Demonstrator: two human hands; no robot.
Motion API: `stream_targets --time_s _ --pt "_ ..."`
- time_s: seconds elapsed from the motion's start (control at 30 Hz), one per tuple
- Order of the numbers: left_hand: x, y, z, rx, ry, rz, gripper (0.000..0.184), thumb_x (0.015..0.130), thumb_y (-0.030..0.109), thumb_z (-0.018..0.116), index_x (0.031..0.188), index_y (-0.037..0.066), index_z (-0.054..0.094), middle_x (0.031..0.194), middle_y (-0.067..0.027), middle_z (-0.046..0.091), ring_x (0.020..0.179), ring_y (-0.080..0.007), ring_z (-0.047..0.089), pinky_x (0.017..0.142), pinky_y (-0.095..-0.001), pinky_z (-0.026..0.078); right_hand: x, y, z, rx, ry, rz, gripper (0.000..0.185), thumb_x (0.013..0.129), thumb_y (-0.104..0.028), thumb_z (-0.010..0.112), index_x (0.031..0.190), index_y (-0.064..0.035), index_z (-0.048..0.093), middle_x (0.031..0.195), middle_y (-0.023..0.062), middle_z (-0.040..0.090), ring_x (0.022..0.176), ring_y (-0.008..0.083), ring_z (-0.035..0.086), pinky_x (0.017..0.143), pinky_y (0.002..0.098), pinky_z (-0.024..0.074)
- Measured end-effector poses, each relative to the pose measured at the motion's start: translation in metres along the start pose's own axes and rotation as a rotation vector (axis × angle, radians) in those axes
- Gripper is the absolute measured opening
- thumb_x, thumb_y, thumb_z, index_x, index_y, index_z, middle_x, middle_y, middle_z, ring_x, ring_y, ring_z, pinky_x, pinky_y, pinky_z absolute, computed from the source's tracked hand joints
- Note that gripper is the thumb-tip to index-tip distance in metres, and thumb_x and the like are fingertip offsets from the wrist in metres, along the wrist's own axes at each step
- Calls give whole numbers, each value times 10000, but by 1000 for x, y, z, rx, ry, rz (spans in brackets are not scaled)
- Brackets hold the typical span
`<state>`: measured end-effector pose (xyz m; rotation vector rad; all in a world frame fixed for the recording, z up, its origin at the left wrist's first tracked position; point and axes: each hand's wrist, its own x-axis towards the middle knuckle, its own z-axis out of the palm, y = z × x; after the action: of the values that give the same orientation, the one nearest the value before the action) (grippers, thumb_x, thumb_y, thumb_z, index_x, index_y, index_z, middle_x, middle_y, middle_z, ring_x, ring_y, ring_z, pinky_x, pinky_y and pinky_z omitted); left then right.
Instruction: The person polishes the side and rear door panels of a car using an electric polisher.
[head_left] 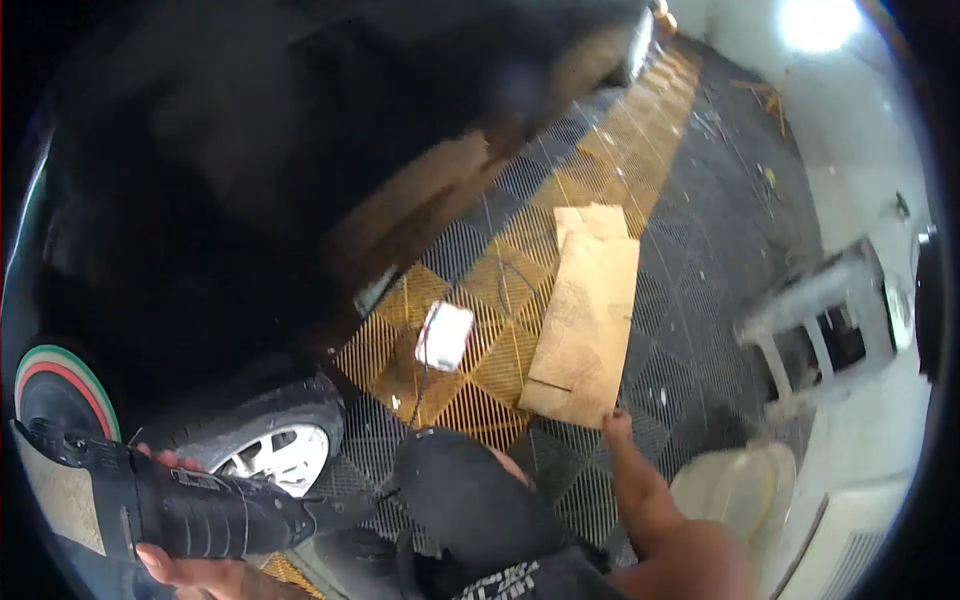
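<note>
At the lower left my left hand (172,568) is wrapped around the dark body of a polisher (210,510). Its round pad (95,385), edged in red, white and green, is tilted up near the black car's side (220,200). My right arm reaches down to the floor, where my right hand (618,425) is closed at the lower corner of a flattened piece of cardboard (585,320). The fingers there are small in view, pinched at the cardboard's edge. Dark marks show on the cardboard.
A car wheel (290,455) is beside the polisher. On the yellow and dark grated floor tiles (500,385) rests a white box-shaped object (445,335) with a dark cord. A grey plastic stool (830,330) and a pale rounded container (735,490) stand near the right wall.
</note>
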<state>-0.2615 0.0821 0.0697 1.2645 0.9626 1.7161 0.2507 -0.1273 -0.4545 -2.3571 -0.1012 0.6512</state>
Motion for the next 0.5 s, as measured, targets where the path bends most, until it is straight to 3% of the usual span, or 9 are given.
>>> stream_targets --time_s 0.03,0.1,0.17,0.23,0.27,0.3,0.37,0.43,0.5 --pt "-4 0 17 8 112 41 1009 818 725 589 1487 -15 436 1260 -172 622 1142 -289 629 1033 -416 511 8 41 -5 13 -8 32 349 903 -228 658 1102 56 697 1009 227 724 938 308 701 842 439 537" --pt "-1 3 -3 -70 -55 -25 963 855 678 575 1495 -26 428 1323 -188 594 1206 -293 603 1073 -428 487 0 104 -26 35 -6 82 335 914 -208 641 1104 63 696 984 221 724 911 305 700 816 427 542" --pt "-1 6 -15 -206 -236 -73 906 892 617 584 1493 -43 425 1349 -203 585 1250 -300 593 1109 -445 470 -22 113 -52 -406 2 -52 317 921 -167 621 1117 71 694 959 198 730 841 287 696 750 406 551" --pt "3 1 -30 -215 -307 -93 903 888 611 604 1485 -44 431 1335 -202 595 1236 -301 604 1103 -445 477 -53 111 -86 -436 -230 99 326 923 -140 606 1165 64 684 970 178 739 811 290 697 735 410 553" --pt "5 -3 -37 -216 -365 -115 901 883 605 625 1477 -45 437 1321 -201 605 1222 -302 615 1096 -445 485 -64 117 -90 -360 -248 303 337 921 -123 592 1197 52 676 966 170 736 810 293 689 746 419 545" --pt "1 -5 -30 -195 -294 -75 886 877 594 656 1459 -44 459 1289 -201 624 1175 -302 638 1066 -440 507 -38 202 -71 -591 -217 -157 336 931 -131 597 1209 39 679 948 175 728 798 298 688 727 417 552" --pt "-8 -6 -17 -154 -182 -52 859 882 588 653 1443 -39 482 1256 -203 643 1147 -304 651 1035 -437 526 -76 201 -83 -662 -253 85 264 961 -177 599 1146 -30 717 905 156 730 767 272 705 684 416 569" --pt "-12 -6 -18 -108 -155 -90 838 887 582 646 1443 -24 487 1227 -200 660 1128 -305 665 1017 -419 531 -115 178 -119 -672 -501 172 435 940 -285 660 1281 -14 654 1222 212 707 1108 357 689 954 455 540" --pt "-10 -8 -21 -160 -145 -65 841 888 584 644 1445 -25 484 1230 -200 660 1131 -307 664 1017 -419 531 -125 205 -131 -843 -591 221 460 888 -320 708 1240 -28 664 1165 233 712 1017 360 713 883 450 563"
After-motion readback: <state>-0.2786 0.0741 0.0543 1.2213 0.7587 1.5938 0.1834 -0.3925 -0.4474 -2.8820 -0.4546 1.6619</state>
